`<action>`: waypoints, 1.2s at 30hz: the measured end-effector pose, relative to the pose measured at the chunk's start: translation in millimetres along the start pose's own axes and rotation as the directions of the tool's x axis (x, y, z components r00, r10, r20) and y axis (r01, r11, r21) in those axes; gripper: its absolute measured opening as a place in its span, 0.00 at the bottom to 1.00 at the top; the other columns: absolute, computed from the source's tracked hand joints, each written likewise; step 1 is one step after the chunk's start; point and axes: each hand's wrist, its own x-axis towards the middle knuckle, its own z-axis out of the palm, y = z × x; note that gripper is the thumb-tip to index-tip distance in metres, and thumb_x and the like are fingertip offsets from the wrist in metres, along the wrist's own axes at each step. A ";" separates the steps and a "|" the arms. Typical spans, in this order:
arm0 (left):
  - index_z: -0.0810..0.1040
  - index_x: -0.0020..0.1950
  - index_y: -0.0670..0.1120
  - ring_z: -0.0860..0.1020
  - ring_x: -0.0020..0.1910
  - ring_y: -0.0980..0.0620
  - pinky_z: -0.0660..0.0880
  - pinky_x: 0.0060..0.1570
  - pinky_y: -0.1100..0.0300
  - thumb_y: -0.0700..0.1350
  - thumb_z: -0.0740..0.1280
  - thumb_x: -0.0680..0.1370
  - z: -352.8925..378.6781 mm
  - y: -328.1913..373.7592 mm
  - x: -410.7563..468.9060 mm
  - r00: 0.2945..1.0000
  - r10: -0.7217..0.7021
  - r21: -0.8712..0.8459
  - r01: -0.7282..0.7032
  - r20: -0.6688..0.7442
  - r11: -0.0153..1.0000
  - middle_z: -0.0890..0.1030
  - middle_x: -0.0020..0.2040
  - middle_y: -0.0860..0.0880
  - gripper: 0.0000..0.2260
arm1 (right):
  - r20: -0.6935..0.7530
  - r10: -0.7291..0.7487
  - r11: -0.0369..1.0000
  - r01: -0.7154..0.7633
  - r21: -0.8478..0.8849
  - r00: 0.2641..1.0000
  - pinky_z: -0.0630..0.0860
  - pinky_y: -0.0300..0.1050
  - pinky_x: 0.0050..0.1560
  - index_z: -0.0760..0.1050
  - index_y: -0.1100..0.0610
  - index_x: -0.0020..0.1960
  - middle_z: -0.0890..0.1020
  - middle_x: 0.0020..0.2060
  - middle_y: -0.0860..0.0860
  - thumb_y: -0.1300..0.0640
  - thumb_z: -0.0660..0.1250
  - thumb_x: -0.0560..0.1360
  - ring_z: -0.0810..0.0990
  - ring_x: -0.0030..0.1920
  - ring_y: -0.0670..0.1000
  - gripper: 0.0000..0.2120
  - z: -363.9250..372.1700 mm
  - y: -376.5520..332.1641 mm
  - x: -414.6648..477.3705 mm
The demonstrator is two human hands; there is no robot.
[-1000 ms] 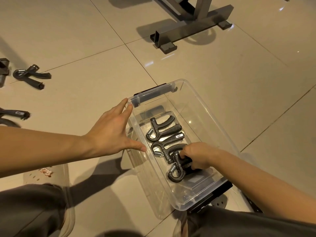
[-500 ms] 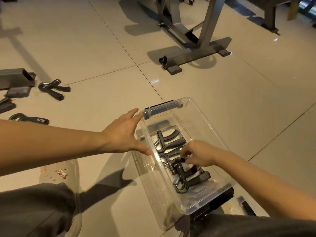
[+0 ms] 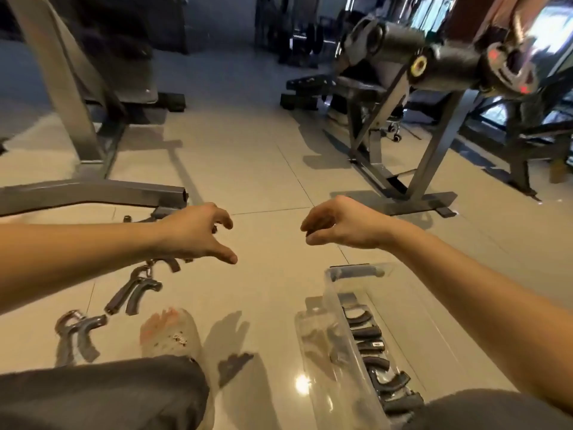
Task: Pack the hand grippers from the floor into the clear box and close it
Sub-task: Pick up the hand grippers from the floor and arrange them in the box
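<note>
Partly hidden
The clear box (image 3: 333,305) has its near end hidden behind the right knee (image 3: 496,411); the left hand (image 3: 193,234) covers part of one hand gripper (image 3: 169,262).

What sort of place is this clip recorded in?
Most likely a gym: a steel-framed machine with padded rollers and a weight plate stands on the tiled floor, another bench frame to the left, and hand grippers lie about.

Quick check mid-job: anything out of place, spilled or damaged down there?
Nothing looks damaged or spilled. Several hand grippers lie loose on the floor at left, one beside the sandal. The clear box at right stands open with packed grippers inside; no lid is in view.
</note>
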 end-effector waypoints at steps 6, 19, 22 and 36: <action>0.78 0.65 0.49 0.78 0.54 0.53 0.78 0.53 0.55 0.59 0.79 0.66 -45.8 -66.1 -48.1 0.984 -0.129 -0.065 0.122 -0.120 0.990 0.80 0.62 0.50 0.31 | 0.074 -0.095 0.973 0.108 -0.205 0.993 0.78 0.37 0.54 0.79 0.58 0.63 0.83 0.55 0.49 0.55 0.71 0.78 0.82 0.53 0.46 0.15 -5.8 -104.2 33.4; 0.76 0.66 0.50 0.79 0.53 0.52 0.79 0.55 0.55 0.53 0.79 0.70 -54.6 -151.7 -11.7 0.971 -0.223 -0.083 0.216 -0.090 0.973 0.80 0.63 0.50 0.27 | 0.131 0.035 0.902 0.025 -0.432 0.991 0.79 0.50 0.53 0.81 0.58 0.59 0.83 0.53 0.54 0.52 0.74 0.75 0.80 0.52 0.55 0.16 39.3 -143.0 180.8; 0.75 0.67 0.50 0.78 0.54 0.53 0.78 0.55 0.57 0.53 0.79 0.70 -37.4 -177.3 14.9 0.974 -0.220 -0.079 0.216 -0.049 0.973 0.80 0.62 0.50 0.27 | 0.098 0.066 0.916 -0.021 -0.400 0.993 0.80 0.54 0.56 0.81 0.57 0.59 0.83 0.53 0.54 0.50 0.74 0.75 0.81 0.52 0.56 0.16 58.6 -115.3 224.1; 0.71 0.73 0.52 0.72 0.66 0.53 0.71 0.64 0.56 0.58 0.78 0.68 83.1 -302.7 153.6 0.966 -0.233 -0.069 0.241 0.110 0.968 0.75 0.68 0.54 0.36 | 0.033 0.183 0.972 -0.176 -0.156 0.983 0.78 0.52 0.51 0.79 0.56 0.57 0.83 0.50 0.54 0.48 0.72 0.74 0.81 0.51 0.59 0.16 171.5 42.2 413.6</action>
